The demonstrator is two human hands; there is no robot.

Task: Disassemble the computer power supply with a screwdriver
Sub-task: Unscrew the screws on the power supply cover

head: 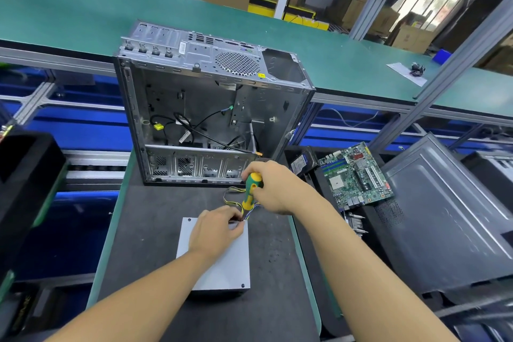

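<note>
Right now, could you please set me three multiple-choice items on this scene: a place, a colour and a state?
1. Where is the green circuit board relative to the open grey metal computer case? A inside; B to its right; C on top.
2. The plastic handle of the screwdriver is: A red; B blue; C green and yellow.
3. The right hand is: A gripping the screwdriver; B flat on the mat; C inside the case.
Answers: B, the board lies outside, right of the case; C, both colours show on the handle; A, its fingers curl round the handle.
</note>
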